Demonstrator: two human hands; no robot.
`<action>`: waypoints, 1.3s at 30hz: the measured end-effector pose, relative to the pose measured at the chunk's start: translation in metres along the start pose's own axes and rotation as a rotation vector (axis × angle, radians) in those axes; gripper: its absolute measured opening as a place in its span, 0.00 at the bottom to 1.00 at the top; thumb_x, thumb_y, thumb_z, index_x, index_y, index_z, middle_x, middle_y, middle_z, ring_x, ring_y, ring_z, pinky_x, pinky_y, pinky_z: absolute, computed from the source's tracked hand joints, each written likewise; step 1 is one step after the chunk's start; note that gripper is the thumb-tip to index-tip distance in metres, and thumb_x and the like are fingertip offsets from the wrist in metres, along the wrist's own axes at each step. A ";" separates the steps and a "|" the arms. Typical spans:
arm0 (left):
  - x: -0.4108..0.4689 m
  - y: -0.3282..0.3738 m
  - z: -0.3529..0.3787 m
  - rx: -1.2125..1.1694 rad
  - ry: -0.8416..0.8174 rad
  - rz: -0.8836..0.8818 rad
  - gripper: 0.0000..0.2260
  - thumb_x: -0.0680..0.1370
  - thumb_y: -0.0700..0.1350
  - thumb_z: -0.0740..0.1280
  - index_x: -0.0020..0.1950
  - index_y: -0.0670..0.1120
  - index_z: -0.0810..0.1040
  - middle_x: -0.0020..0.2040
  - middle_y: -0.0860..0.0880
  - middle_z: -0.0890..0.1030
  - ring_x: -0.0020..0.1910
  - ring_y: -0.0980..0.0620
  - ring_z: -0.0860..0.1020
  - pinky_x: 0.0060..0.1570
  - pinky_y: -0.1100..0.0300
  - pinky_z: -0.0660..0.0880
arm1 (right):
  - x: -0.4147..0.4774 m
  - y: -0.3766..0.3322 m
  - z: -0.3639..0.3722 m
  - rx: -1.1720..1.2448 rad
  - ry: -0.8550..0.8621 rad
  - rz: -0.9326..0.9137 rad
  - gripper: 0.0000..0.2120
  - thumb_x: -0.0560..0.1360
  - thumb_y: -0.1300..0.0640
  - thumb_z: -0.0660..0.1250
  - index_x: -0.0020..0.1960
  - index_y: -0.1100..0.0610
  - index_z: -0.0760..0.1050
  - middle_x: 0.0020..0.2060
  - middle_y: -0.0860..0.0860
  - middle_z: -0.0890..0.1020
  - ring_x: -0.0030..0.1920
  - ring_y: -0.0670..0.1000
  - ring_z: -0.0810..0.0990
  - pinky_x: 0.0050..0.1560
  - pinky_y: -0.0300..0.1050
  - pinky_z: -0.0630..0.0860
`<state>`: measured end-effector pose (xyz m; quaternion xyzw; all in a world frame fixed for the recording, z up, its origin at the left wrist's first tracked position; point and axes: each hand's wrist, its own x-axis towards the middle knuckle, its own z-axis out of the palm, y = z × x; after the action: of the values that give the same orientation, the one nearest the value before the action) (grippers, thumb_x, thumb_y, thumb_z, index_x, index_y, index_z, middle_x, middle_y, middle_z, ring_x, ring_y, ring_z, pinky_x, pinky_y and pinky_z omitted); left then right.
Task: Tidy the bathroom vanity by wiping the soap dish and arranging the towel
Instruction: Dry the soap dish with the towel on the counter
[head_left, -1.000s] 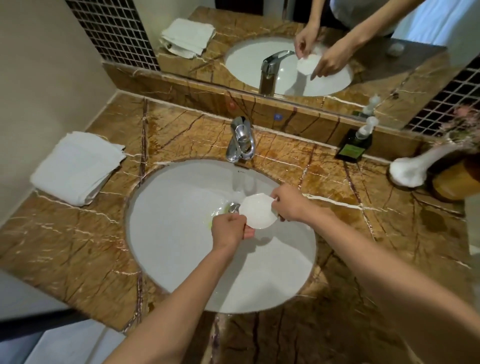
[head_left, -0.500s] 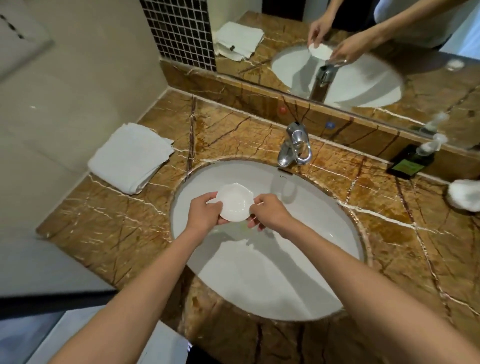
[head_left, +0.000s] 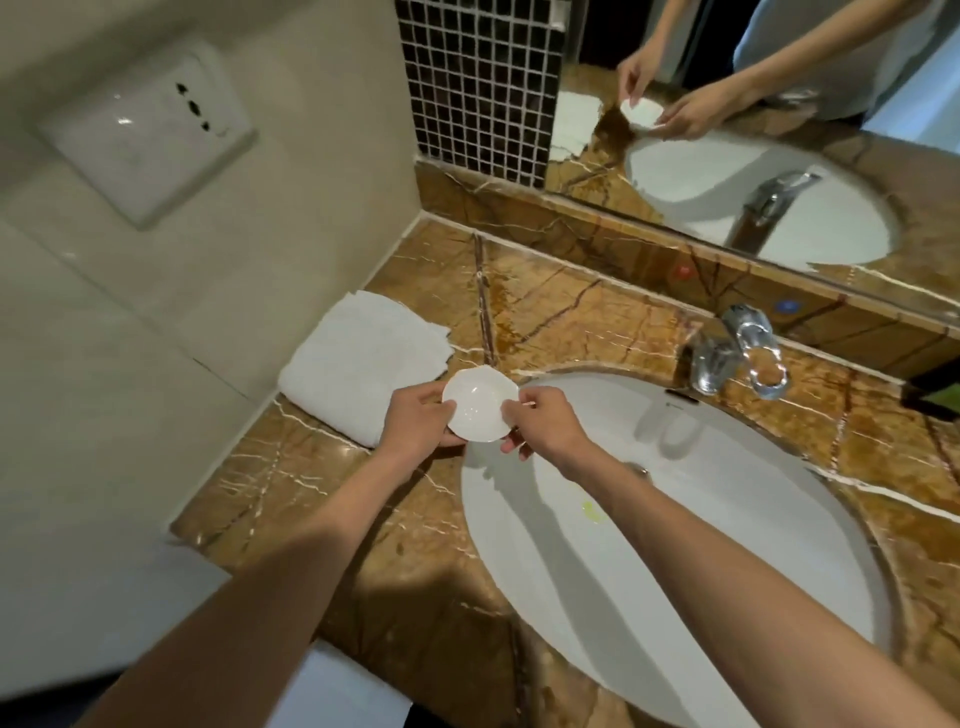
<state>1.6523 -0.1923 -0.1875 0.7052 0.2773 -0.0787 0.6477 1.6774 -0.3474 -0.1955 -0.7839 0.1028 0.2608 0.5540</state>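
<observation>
The marble desk is carrying a folded, soft towel. Above its edge beside the sink, the left hand and right hand are each pinching the soap dish by opposite rims; it looks light, stiff, glossy, likely slippery and breakable.

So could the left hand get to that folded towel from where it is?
Probably yes. The left hand is close beside the towel, with nothing between them on the counter. But it is helping hold the dish, so it would have to let go first.
</observation>
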 end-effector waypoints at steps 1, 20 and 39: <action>0.005 0.004 -0.007 -0.002 -0.013 0.010 0.13 0.75 0.31 0.63 0.57 0.38 0.78 0.54 0.44 0.79 0.49 0.42 0.79 0.29 0.59 0.80 | 0.004 -0.006 0.007 0.011 0.015 0.005 0.04 0.76 0.61 0.61 0.46 0.62 0.71 0.39 0.60 0.81 0.32 0.58 0.83 0.22 0.41 0.70; 0.073 -0.007 -0.065 1.038 0.211 0.471 0.19 0.79 0.52 0.62 0.68 0.46 0.71 0.67 0.46 0.72 0.65 0.47 0.67 0.63 0.53 0.63 | 0.063 -0.031 0.035 0.019 0.122 -0.048 0.06 0.77 0.64 0.59 0.48 0.64 0.75 0.33 0.62 0.80 0.26 0.58 0.79 0.26 0.49 0.77; 0.077 0.010 -0.079 0.472 0.308 0.395 0.10 0.80 0.46 0.60 0.58 0.44 0.75 0.52 0.47 0.77 0.50 0.50 0.75 0.47 0.60 0.67 | 0.071 -0.033 0.040 0.018 0.112 -0.049 0.06 0.77 0.65 0.59 0.49 0.66 0.74 0.39 0.59 0.79 0.23 0.53 0.81 0.25 0.51 0.80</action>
<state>1.7021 -0.0939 -0.2035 0.8792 0.2041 0.0936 0.4201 1.7405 -0.2893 -0.2154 -0.7947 0.1165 0.2019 0.5605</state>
